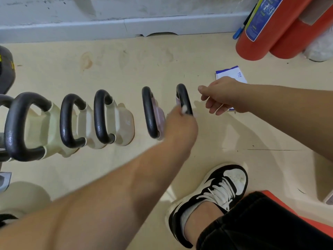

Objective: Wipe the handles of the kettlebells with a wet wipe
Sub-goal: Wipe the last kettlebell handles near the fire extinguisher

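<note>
Several kettlebells stand in a row on the beige floor, each with a black loop handle; the bodies are cream on the left [45, 127] and pinkish on the right [158, 116]. My left hand [180, 129] grips the near end of the rightmost handle [182, 96] with a white wet wipe [184, 110] bunched under its fingers. The hand hides that kettlebell's body. My right hand [221, 95] hovers just right of that handle, fingers loosely curled and holding nothing. A blue-and-white wipe packet [232, 73] lies on the floor behind it.
Two red fire extinguishers [266, 37] lean against the wall at the top right. A dark weight [6, 69] sits at the left edge. My black-and-white shoe [216, 192] rests on the floor below the hands. A grey baseboard [108, 27] runs along the wall.
</note>
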Motion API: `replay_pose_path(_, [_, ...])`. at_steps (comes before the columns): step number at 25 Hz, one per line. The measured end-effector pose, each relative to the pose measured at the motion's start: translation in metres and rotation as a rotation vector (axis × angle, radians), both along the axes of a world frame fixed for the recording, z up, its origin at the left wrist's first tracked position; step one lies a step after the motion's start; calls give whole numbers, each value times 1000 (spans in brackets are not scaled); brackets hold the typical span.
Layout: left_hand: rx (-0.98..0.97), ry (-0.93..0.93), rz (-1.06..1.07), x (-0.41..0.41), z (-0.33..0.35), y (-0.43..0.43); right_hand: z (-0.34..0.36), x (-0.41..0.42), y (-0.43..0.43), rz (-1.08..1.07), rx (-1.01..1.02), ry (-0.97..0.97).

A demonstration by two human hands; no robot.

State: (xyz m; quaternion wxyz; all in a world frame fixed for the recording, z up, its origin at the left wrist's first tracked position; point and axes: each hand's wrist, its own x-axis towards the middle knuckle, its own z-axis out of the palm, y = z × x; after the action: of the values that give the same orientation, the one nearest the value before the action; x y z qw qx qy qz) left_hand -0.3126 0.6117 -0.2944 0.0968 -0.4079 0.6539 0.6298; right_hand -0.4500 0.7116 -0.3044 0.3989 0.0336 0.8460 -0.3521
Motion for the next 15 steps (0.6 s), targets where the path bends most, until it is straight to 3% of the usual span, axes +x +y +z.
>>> replay_pose_path(2, [-81,-40,23,-39,13,-10,-4,2,-1,-7,5,-20])
replay_pose_path(3, [-237,-28,-68,-44,14,-12,-4,2,-2,-11,2,-30])
replay_pose_path(5, [-618,118,-460,-27,0,-15,-5,-1,-3,-29,-10,-39])
replay_pose_path(7, [-839,217,-794,5,-22,-18,-5,-4,-8,-45,-17,-39])
replay_pose_path(12, [-1002,398,-1170,-14,-27,-42,-11,-9,-16,-61,-33,-37])
replay_pose_path(15, [-927,110,-1099,-74,-10,-47,-16,-10,-18,-67,-11,-33])
